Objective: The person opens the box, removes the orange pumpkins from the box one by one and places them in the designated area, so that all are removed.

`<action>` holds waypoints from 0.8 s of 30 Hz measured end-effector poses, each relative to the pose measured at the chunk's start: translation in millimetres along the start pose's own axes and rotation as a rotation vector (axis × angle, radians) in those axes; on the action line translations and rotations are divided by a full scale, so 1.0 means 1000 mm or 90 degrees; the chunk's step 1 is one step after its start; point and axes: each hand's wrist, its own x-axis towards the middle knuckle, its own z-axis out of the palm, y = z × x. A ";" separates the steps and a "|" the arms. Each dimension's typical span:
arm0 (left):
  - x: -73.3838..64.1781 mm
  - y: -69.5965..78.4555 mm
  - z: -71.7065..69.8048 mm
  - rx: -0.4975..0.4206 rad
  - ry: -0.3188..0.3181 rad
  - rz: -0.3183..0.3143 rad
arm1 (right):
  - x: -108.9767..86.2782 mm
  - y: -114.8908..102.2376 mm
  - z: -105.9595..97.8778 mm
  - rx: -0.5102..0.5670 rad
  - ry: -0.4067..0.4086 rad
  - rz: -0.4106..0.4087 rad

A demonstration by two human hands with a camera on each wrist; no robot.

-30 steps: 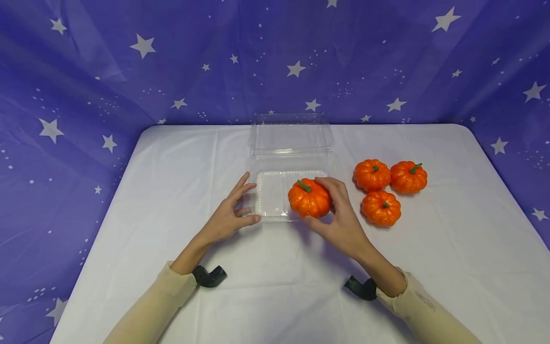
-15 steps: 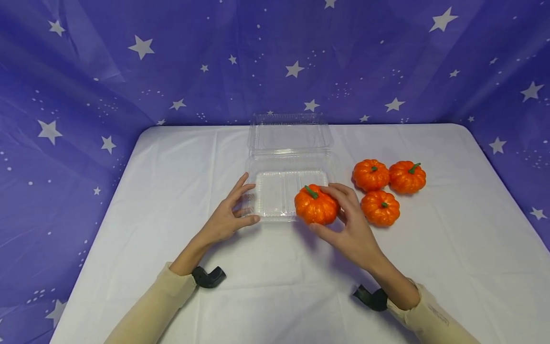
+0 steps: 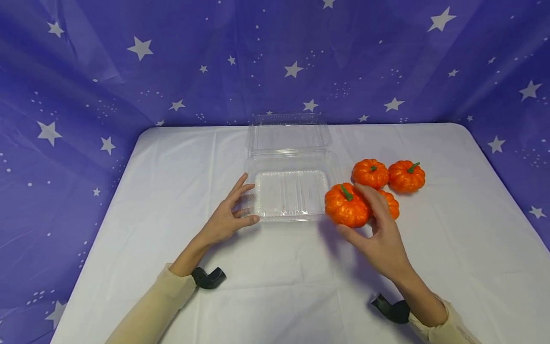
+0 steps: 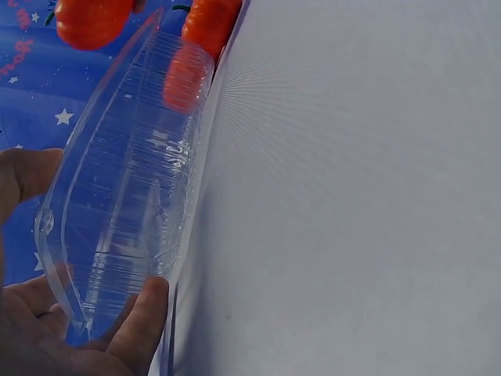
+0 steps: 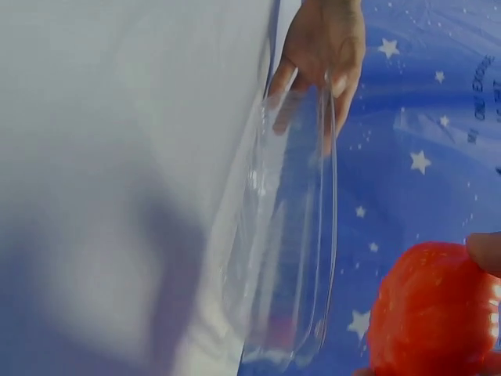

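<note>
My right hand (image 3: 382, 241) grips a small orange pumpkin (image 3: 345, 206) with a green stem, thumb at its near side and fingers over its right. It is held up at the right front corner of a clear plastic clamshell container (image 3: 292, 193). The container's lid (image 3: 289, 136) is folded back, and its base has nothing in it. At the container's left side, my left hand (image 3: 225, 217) has its fingers spread, touching the edge; in the left wrist view the thumb (image 4: 145, 325) lies along the wall. The right wrist view shows the held pumpkin (image 5: 430, 313) close up.
Right of the container sit a pumpkin (image 3: 370, 173) and, touching it, another pumpkin (image 3: 406, 177). A third pumpkin (image 3: 391, 204) is partly hidden behind my right hand. A white cloth (image 3: 275, 277) covers the table, and a blue star-patterned curtain (image 3: 193, 57) rises behind it.
My right hand has moved right with the pumpkin, from over the container's base to beyond its right front corner. The left hand and the container have stayed put.
</note>
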 end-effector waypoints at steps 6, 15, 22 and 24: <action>0.000 0.001 0.001 -0.004 -0.003 -0.004 | -0.009 0.010 -0.022 -0.023 0.047 0.034; -0.001 0.002 0.002 -0.015 -0.008 -0.007 | -0.024 0.030 -0.057 -0.112 0.098 0.069; -0.002 0.002 0.000 -0.018 -0.007 -0.010 | -0.031 0.037 -0.076 -0.161 0.167 0.139; -0.002 0.002 0.000 -0.017 -0.006 -0.011 | -0.031 0.041 -0.080 -0.178 0.187 0.154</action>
